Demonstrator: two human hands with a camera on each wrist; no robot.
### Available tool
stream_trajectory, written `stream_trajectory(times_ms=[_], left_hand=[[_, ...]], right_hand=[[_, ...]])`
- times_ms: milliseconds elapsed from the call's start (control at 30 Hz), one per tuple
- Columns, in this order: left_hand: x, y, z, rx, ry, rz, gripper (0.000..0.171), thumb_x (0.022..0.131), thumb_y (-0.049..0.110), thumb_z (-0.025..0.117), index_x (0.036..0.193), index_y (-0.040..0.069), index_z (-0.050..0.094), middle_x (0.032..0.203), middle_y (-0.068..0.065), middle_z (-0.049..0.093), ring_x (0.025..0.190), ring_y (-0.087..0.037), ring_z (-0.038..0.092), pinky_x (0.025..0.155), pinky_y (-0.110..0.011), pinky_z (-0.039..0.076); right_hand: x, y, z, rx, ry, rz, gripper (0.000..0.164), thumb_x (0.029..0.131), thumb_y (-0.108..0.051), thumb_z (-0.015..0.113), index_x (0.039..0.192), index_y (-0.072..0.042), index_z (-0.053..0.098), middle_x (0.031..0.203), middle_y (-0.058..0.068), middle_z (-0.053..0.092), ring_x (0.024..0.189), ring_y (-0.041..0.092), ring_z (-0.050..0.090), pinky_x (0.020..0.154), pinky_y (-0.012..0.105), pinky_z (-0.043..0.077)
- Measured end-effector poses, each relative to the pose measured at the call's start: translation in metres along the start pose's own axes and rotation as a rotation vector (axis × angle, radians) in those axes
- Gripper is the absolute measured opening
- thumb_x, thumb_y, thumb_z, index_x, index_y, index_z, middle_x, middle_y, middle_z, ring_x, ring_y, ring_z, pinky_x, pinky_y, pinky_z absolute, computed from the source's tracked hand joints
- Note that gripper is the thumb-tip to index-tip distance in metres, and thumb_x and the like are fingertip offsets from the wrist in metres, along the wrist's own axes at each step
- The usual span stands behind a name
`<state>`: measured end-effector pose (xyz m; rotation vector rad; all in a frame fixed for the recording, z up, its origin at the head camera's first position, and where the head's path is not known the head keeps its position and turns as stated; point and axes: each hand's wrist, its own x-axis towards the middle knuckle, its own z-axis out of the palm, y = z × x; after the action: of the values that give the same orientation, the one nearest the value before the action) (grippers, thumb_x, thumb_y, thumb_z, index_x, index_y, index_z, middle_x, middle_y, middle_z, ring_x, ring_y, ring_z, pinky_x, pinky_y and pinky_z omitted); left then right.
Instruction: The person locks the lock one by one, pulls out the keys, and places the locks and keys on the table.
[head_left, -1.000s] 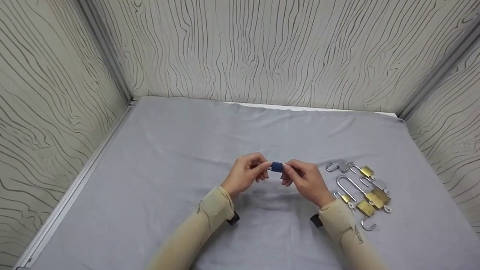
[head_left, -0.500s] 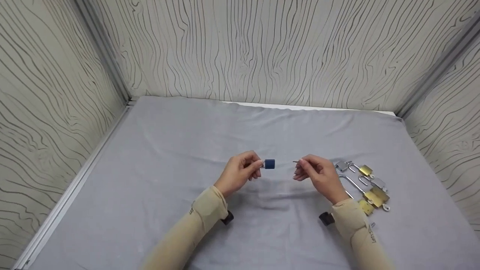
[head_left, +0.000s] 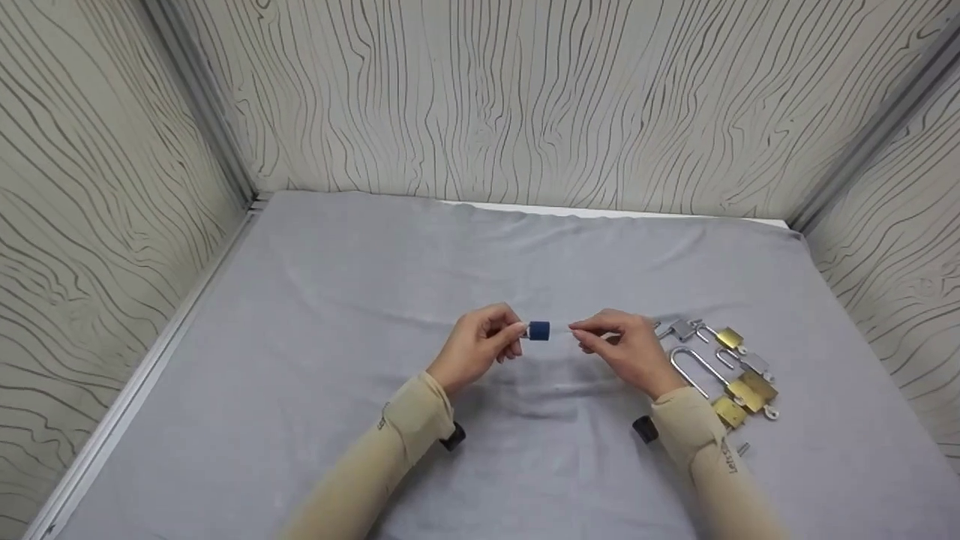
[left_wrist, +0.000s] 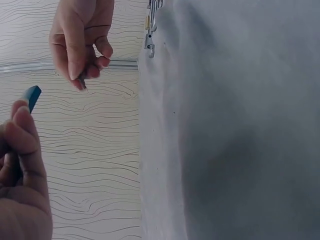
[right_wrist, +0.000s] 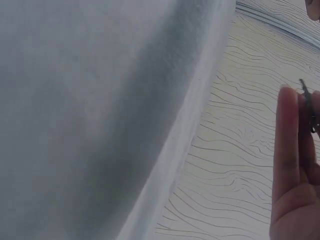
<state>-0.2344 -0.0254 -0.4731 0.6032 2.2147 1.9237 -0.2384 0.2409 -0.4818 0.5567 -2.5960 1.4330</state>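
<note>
In the head view, my left hand (head_left: 480, 345) pinches a small blue padlock (head_left: 539, 331) at its shackle end, above the middle of the cloth. The padlock's body sticks out to the right of the fingertips, and the fingers cover most of the shackle. Facing it from the right, my right hand (head_left: 624, 346) pinches a small thin key (right_wrist: 305, 95) between thumb and finger. The key points at the blue body, with a short gap between them. In the left wrist view the padlock (left_wrist: 33, 98) and the other hand (left_wrist: 80, 45) stand apart.
Right of my right hand lie several open padlocks, brass and silver: a brass one (head_left: 728, 338), a silver one (head_left: 682, 328) and a long-shackled one (head_left: 742, 392) among them. Some have keys in them. Grey cloth (head_left: 375, 262) covers the table, with patterned walls (head_left: 487, 97) around it.
My right hand has drawn away from the padlock to the right with the key, then come partway back toward it. My left hand has shifted slightly left with the padlock.
</note>
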Motion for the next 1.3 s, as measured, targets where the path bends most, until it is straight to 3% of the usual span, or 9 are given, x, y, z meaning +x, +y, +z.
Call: stream_trajectory(times_ms=[133, 433, 733, 900, 1133, 1300], left_hand=[[0.001, -0.001, 0.001, -0.004, -0.002, -0.005, 0.027, 0.103, 0.023, 0.066, 0.096, -0.003, 0.066, 0.073, -0.004, 0.067, 0.064, -0.013, 0.060, 0.059, -0.022, 0.051], [0.000, -0.005, -0.003, 0.005, -0.003, -0.020, 0.026, 0.103, 0.023, 0.066, 0.093, -0.001, 0.066, 0.073, -0.006, 0.067, 0.065, -0.020, 0.060, 0.059, -0.022, 0.051], [0.002, -0.006, -0.003, -0.030, -0.011, -0.032, 0.026, 0.102, 0.022, 0.067, 0.093, -0.002, 0.066, 0.072, -0.003, 0.066, 0.064, -0.012, 0.059, 0.059, -0.022, 0.051], [0.003, -0.007, -0.002, -0.011, -0.019, -0.037, 0.026, 0.102, 0.021, 0.067, 0.094, -0.003, 0.066, 0.072, -0.002, 0.066, 0.065, -0.015, 0.060, 0.059, -0.021, 0.051], [0.004, -0.008, 0.000, -0.006, -0.015, -0.041, 0.027, 0.102, 0.021, 0.066, 0.095, -0.005, 0.066, 0.072, -0.004, 0.067, 0.064, -0.014, 0.060, 0.059, -0.022, 0.051], [0.008, -0.009, 0.003, 0.000, 0.003, -0.049, 0.026, 0.103, 0.020, 0.065, 0.094, -0.004, 0.066, 0.072, -0.004, 0.067, 0.064, -0.015, 0.060, 0.059, -0.022, 0.051]], right_hand=[[0.004, 0.003, 0.002, -0.104, -0.031, 0.013, 0.016, 0.088, -0.006, 0.082, 0.104, -0.006, 0.083, 0.090, 0.002, 0.076, 0.080, 0.009, 0.069, 0.071, 0.021, 0.059], [0.013, 0.009, 0.015, -0.255, -0.174, 0.010, 0.014, 0.085, -0.002, 0.083, 0.098, -0.007, 0.083, 0.090, 0.005, 0.077, 0.083, 0.019, 0.071, 0.075, 0.030, 0.059], [0.013, 0.013, 0.019, -0.269, -0.230, 0.037, 0.021, 0.082, 0.003, 0.081, 0.102, -0.004, 0.081, 0.094, 0.007, 0.076, 0.086, 0.021, 0.073, 0.082, 0.040, 0.061], [0.014, 0.011, 0.017, -0.277, -0.255, 0.019, 0.023, 0.081, 0.004, 0.080, 0.104, -0.001, 0.080, 0.094, 0.010, 0.075, 0.086, 0.024, 0.073, 0.082, 0.042, 0.062], [0.013, 0.004, 0.018, -0.282, -0.167, -0.110, 0.023, 0.085, 0.004, 0.078, 0.108, 0.003, 0.077, 0.093, 0.013, 0.073, 0.082, 0.026, 0.074, 0.077, 0.038, 0.063], [0.011, -0.005, 0.021, -0.281, -0.002, -0.337, 0.025, 0.093, 0.003, 0.072, 0.117, -0.004, 0.076, 0.095, 0.006, 0.072, 0.083, 0.016, 0.071, 0.074, 0.030, 0.061]])
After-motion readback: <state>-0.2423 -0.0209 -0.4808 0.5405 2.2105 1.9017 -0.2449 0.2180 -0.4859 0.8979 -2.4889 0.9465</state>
